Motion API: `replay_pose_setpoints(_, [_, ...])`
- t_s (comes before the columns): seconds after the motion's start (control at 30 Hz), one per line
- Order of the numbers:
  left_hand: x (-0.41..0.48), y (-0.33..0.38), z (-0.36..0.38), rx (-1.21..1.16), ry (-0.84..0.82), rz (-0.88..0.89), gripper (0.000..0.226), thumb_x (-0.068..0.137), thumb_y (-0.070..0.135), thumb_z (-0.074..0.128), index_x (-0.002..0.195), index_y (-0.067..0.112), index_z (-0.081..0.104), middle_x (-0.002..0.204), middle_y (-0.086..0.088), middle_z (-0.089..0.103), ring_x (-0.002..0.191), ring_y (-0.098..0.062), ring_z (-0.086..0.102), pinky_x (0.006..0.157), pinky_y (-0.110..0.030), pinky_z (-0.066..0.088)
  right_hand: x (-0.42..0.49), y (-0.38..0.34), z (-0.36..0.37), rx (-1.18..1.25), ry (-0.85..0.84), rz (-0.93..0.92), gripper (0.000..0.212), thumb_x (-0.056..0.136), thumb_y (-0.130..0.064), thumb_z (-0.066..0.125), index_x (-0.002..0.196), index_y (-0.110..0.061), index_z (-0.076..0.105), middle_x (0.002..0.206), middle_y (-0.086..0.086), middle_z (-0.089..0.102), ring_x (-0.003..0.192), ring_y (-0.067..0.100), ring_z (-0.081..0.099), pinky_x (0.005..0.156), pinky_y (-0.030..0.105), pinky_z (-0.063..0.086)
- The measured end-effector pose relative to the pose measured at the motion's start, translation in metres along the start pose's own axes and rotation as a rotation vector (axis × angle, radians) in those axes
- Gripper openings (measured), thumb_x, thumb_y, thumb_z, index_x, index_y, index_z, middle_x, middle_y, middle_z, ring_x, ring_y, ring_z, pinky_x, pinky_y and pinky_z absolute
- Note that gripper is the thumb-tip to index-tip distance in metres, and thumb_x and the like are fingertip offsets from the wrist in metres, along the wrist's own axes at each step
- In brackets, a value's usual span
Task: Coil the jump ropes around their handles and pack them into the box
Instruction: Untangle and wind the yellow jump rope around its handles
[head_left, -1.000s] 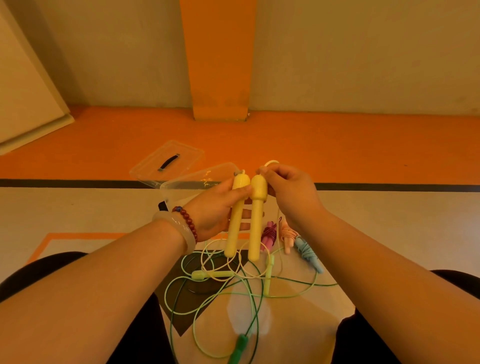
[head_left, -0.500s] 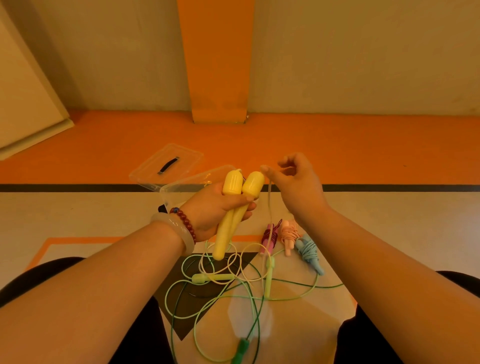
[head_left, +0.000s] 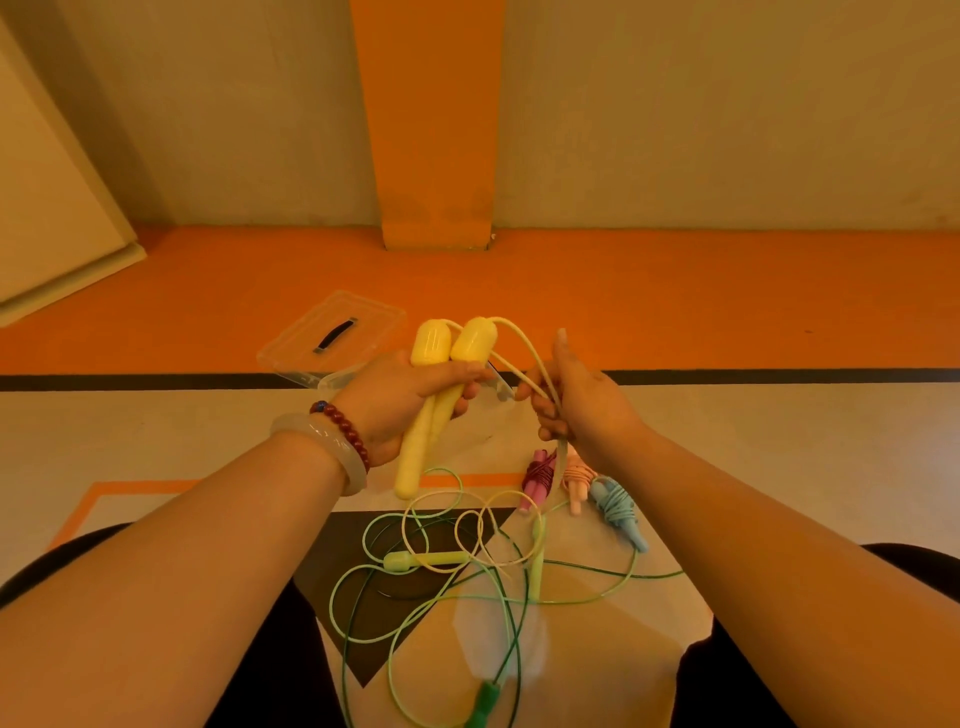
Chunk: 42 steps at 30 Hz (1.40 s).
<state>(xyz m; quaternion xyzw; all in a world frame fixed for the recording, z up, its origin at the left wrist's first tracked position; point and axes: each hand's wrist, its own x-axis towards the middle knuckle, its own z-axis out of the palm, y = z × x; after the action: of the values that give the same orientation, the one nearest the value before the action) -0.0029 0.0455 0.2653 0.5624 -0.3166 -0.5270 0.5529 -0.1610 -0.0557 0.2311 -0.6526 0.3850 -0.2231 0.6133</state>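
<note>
My left hand (head_left: 400, 402) grips both yellow handles (head_left: 441, 353) of one jump rope side by side, tips pointing up and away. Its pale yellow cord (head_left: 524, 353) runs from the handle tops to my right hand (head_left: 576, 405), which holds both strands in curled fingers; the rest of the cord (head_left: 467, 525) loops loosely on the floor. A clear plastic box (head_left: 337, 376) lies just behind my left hand, mostly hidden. Three coiled ropes lie near my right wrist: purple (head_left: 537, 480), pink (head_left: 577, 483) and blue (head_left: 618, 509).
The clear lid (head_left: 332, 332) with a black handle lies on the orange floor behind the box. A light green rope with handles (head_left: 423, 560) and a dark green rope with a handle (head_left: 483, 704) sprawl tangled between my knees. An orange pillar (head_left: 431, 156) stands ahead.
My left hand has taken both yellow handles together and tilted them. My right hand let go of the handle top, slid down and now holds the cord strands lower.
</note>
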Motion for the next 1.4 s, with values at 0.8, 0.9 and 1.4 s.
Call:
replay_pose_setpoints(0.8, [0.024,0.002,0.01,-0.569,0.213,0.106,0.034,0.096,0.02,0.055,0.126,0.005,0.052,0.102,-0.009,0.071,0.085,-0.015,0.072,0.066,-0.026,0.059,-0.022,0.014,0.046,0.115,-0.217,0.082,0.033,0.104,-0.036,0.035,0.098,-0.017,0.062,0.067,-0.006,0.059,0.05,0.009,0.029,0.051,0.023,0.026])
replay_pose_setpoints(0.9, [0.026,0.006,0.011,-0.608,0.245,0.1,0.016,0.095,0.017,0.058,0.108,0.008,0.06,0.096,-0.004,0.07,0.079,-0.01,0.071,0.068,-0.025,0.058,-0.023,0.014,0.05,0.11,-0.203,0.028,0.032,0.104,-0.031,0.034,0.108,-0.02,0.064,0.082,0.004,0.06,0.051,0.01,0.029,0.05,0.024,0.025])
replay_pose_setpoints(1.4, [0.027,0.008,0.006,-0.614,0.185,0.045,0.013,0.097,0.024,0.053,0.095,0.012,0.06,0.089,-0.002,0.064,0.081,-0.01,0.066,0.092,-0.036,0.049,-0.021,0.007,0.04,0.364,-0.175,0.138,0.034,0.098,-0.039,0.046,0.119,-0.018,0.061,0.114,0.012,0.068,0.042,0.005,0.025,0.04,0.017,0.023])
